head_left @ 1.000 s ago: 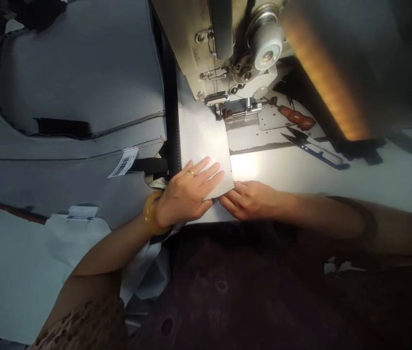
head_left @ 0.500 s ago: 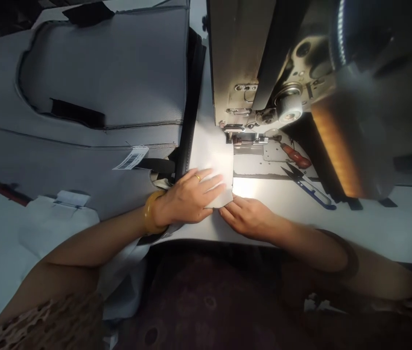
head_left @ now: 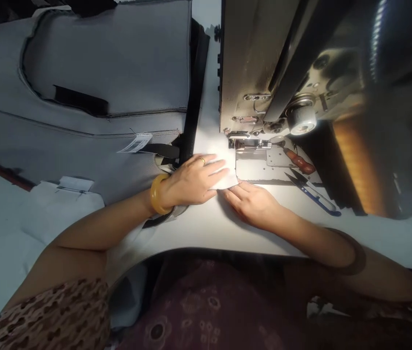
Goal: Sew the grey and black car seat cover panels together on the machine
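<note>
While the worktop point(head_left: 191, 236) spans the view, a sewing machine point(head_left: 251, 58) stands over its far side, and a large grey fabric piece point(head_left: 140, 63) with dark seams covers much of the left. Left hand point(head_left: 193, 181): open, palm down, fingers spread and resting flat on a pale cloth point(head_left: 211, 143). Right hand point(head_left: 251, 201): fingers bent and drawn together, tips touching the cloth's near right corner; cannot tell whether it is pinched. Pale cloth: lies flat on the worktop, brightly lit, far part at the machine's needle area, right edge fairly straight; left side runs alongside a black strip point(head_left: 196, 97) bordering the grey fabric. Snips point(head_left: 313, 194), blue-handled, lie right of the cloth, well apart from both hands. Smaller: red-brown handle point(head_left: 300, 161) just beyond the snips; white barcode tag point(head_left: 136, 143) on the grey fabric.
</note>
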Motion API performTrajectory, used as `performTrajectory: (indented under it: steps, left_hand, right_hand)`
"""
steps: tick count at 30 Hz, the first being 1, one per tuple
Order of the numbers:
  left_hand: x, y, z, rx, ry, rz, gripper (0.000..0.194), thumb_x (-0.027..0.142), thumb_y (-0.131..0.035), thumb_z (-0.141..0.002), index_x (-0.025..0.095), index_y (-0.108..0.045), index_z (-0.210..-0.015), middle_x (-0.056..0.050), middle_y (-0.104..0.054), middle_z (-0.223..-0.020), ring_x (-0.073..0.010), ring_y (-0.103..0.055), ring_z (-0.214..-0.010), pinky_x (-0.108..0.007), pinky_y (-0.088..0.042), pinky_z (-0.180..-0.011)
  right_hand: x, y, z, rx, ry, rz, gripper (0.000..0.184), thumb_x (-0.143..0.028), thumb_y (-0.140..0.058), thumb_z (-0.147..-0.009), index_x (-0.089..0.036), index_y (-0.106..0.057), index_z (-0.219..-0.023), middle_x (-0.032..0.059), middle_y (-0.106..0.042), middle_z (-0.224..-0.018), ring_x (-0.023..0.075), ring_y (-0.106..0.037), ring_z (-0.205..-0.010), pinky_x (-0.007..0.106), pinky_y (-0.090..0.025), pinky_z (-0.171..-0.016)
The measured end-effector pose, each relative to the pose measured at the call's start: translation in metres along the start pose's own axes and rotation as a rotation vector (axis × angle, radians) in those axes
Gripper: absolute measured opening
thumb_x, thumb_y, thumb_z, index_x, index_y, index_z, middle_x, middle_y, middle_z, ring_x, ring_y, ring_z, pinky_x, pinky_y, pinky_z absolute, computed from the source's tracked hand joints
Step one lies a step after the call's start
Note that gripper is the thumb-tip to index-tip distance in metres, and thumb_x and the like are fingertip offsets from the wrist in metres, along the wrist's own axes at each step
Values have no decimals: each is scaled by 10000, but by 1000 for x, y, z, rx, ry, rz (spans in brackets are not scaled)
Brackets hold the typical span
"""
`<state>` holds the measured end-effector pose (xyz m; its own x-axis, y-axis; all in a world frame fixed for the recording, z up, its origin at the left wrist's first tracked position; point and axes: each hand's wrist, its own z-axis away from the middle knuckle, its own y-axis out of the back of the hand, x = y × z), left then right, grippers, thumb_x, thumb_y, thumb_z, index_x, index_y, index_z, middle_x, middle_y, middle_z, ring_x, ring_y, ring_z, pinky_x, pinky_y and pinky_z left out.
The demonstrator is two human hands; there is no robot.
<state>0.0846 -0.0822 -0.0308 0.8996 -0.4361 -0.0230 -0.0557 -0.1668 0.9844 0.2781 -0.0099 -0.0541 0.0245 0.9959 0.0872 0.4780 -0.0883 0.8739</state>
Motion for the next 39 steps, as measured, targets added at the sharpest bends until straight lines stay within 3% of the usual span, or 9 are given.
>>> performTrajectory:
  steps: [7,18,25,29,31,34,37,39]
  left_hand:
    - [-8,0,-10,-2,2,-3,391,237,-463,-850,151,-574,-1215,-91,-566,-1270,-251,-490,-1186,-381,-382,-1059]
    - [-13,-1,-18,-26,28,-35,369,252,-447,-881,152,-568,-1214,-92,-567,-1265,-243,-499,-1175,-376,-391,-1037]
    - [-12,0,-15,7,54,-22,404,374,-438,-899,177,-571,-1225,-82,-573,-1261,-276,-491,-1172,-406,-408,-969]
    - [-10,1,-17,27,8,-90,350,255,-367,-921,180,-594,-1177,-96,-616,-1172,-279,-525,-1084,-440,-410,-895]
    - [-8,2,-19,13,-18,-155,343,218,-357,-911,161,-599,-1147,-109,-635,-1087,-274,-553,-984,-419,-426,-809]
    - [-6,3,-20,2,-68,-219,325,221,-360,-909,147,-601,-1114,-98,-643,-957,-253,-567,-872,-380,-426,-739]
    - [-2,4,-21,9,-92,-245,295,231,-371,-910,169,-621,-1053,-72,-637,-867,-227,-572,-806,-357,-419,-719]
    - [1,7,-22,9,-80,-264,281,227,-376,-905,176,-633,-1007,-63,-634,-821,-216,-574,-763,-354,-413,-698]
  right_hand:
    - [9,-2,3,-67,-45,-162,329,-174,-411,-862,-14,-570,-1102,138,-624,-978,232,-556,-958,362,-503,-870]
    - [12,-2,8,-121,-73,-198,384,-175,-427,-868,-10,-506,-1206,147,-613,-1079,233,-536,-965,351,-489,-822]
    - [10,-3,3,-155,-109,-182,257,-189,-418,-880,-81,-562,-1064,105,-611,-933,200,-522,-869,317,-456,-759]
    - [7,11,9,-176,-96,-45,239,-179,-367,-924,-136,-600,-887,64,-614,-856,159,-514,-807,275,-407,-709]
    - [9,25,20,-180,-160,63,286,-190,-356,-930,-156,-588,-767,38,-587,-730,145,-489,-704,270,-354,-610]
    - [23,50,48,-127,-360,212,286,-217,-385,-921,-155,-594,-735,45,-580,-682,151,-480,-663,275,-296,-548]
    - [54,67,77,-34,-631,365,362,-271,-364,-937,-125,-611,-716,78,-589,-680,164,-499,-656,268,-301,-540]
    - [79,72,87,-47,-745,403,474,-302,-266,-967,-102,-648,-770,93,-602,-717,156,-527,-667,258,-334,-558]
